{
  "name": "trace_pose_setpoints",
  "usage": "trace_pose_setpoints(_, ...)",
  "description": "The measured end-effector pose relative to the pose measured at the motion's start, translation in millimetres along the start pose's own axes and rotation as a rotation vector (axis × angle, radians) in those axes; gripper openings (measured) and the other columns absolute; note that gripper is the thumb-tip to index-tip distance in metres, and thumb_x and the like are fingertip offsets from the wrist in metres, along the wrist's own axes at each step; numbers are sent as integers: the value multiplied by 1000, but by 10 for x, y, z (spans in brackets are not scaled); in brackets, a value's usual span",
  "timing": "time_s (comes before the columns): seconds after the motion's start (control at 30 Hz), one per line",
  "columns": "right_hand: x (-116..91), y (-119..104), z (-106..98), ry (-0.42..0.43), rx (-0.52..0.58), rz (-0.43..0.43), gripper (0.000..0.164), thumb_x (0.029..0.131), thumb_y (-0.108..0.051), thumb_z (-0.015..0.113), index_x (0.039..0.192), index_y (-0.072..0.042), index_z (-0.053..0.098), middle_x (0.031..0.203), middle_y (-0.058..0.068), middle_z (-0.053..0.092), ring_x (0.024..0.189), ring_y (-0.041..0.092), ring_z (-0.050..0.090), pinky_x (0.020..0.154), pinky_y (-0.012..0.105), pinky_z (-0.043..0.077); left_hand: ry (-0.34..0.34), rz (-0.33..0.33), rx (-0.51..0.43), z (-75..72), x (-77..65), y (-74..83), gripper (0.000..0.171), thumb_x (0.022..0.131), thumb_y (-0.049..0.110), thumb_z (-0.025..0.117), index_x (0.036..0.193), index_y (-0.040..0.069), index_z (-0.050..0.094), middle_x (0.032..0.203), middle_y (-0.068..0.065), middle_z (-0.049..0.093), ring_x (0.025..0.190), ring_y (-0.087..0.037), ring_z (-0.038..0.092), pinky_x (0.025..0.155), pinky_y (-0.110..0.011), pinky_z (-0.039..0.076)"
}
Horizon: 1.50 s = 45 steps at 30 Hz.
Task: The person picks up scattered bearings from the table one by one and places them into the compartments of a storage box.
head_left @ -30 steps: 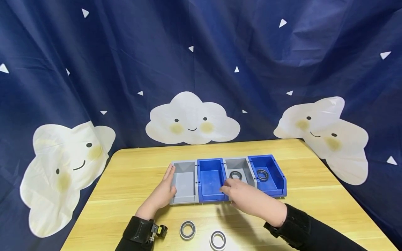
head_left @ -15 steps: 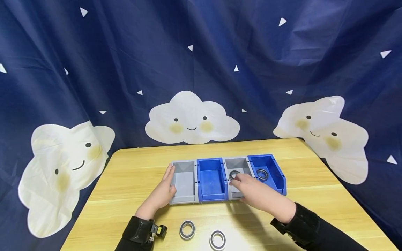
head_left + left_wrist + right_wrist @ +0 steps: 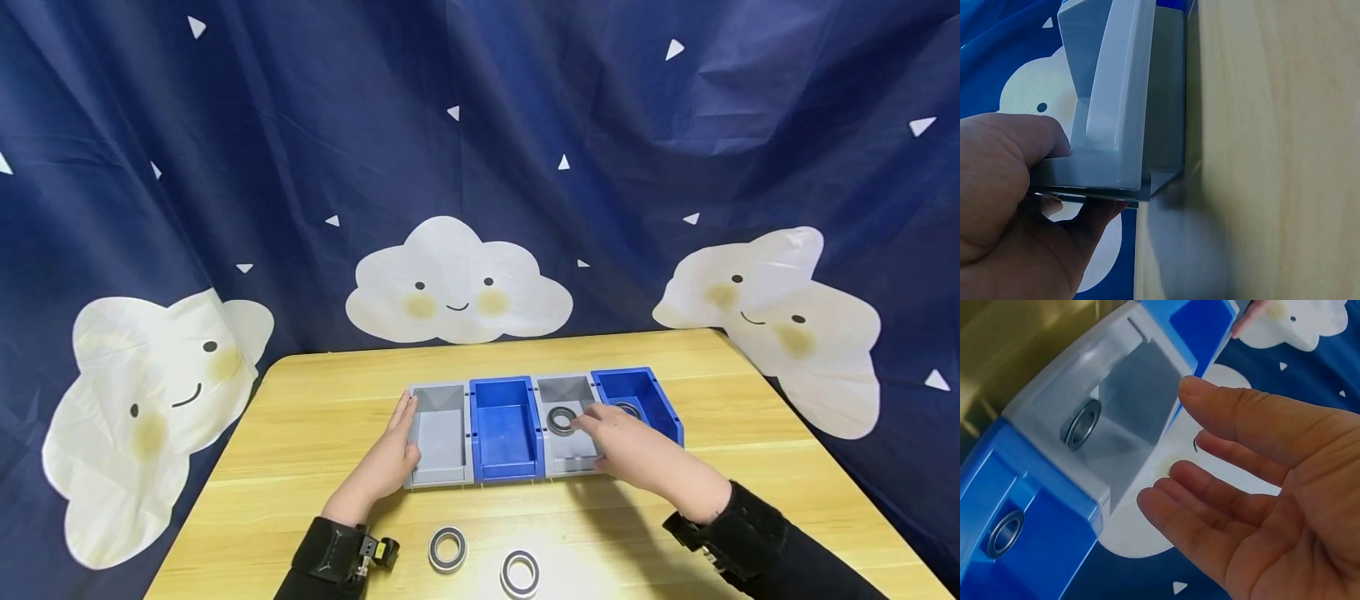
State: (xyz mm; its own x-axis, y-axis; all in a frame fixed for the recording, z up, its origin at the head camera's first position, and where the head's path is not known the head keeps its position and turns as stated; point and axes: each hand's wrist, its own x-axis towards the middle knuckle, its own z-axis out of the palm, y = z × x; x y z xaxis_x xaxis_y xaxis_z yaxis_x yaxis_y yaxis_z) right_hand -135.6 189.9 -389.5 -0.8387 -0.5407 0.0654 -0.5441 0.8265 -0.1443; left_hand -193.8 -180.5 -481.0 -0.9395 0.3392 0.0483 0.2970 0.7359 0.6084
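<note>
In the head view my left hand [image 3: 384,460] holds the left end of a row of joined storage bins. In the left wrist view its thumb lies over the rim of the grey bin [image 3: 1119,119], with fingers on the outer side. My right hand [image 3: 633,450] hovers over the right part of the row. Its fingers are relaxed and hold nothing in the right wrist view. Beside its fingertips a ball bearing [image 3: 552,425] lies in the second grey bin [image 3: 573,465]. Another bearing [image 3: 1018,524] sits in the right-hand blue bin [image 3: 1054,531], partly hidden by the hand in the head view.
Two more bearings, one on the left [image 3: 434,552] and one on the right [image 3: 506,575], lie on the wooden table [image 3: 300,467] in front of the bins. The left-hand blue bin [image 3: 506,433] stands between the grey ones. A dark blue curtain [image 3: 465,150] hangs behind.
My right hand has moved right, from the edge of the left-hand blue bin across the second grey bin, uncovering its bearing. My left hand has stayed on the left grey bin.
</note>
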Motion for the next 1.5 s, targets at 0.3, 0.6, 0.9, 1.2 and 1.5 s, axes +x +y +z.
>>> trace_pose_setpoints(0.3,-48,224,-37,39,-19,33,48,72,-7,88,115,1,68,99,8,61,85,21,57,73,36,53,-3,-1,-3,-2,1,-3,76,96,1,48,160,1,8,168,-10,-9,147,-34,27,115,-44,34)
trace_pose_setpoints(0.6,-102,454,-43,26,-10,100,49,74,-7,87,116,4,66,101,13,62,91,28,62,82,44,56,0,-7,-11,6,3,5,76,96,1,48,160,2,8,168,-8,-9,146,-34,29,114,-44,34)
trace_pose_setpoints(0.9,-113,682,-22,23,6,154,48,75,-4,85,117,8,65,104,18,61,95,33,62,86,49,55,7,-4,-15,18,0,-8,77,95,1,48,160,2,8,168,-9,-8,146,-35,30,113,-45,37)
trace_pose_setpoints(1.2,-139,932,58,110,-13,259,57,77,-7,83,123,16,56,106,30,58,94,45,60,86,58,52,7,1,-10,22,5,-18,76,95,1,49,160,2,8,168,-8,-8,146,-34,29,114,-44,34)
trace_pose_setpoints(1.5,-167,1135,175,156,29,328,67,81,-9,80,130,21,45,114,41,51,101,56,56,91,64,48,13,-5,-11,25,6,-15,76,96,1,49,160,2,7,168,-8,-9,145,-34,31,112,-45,37)
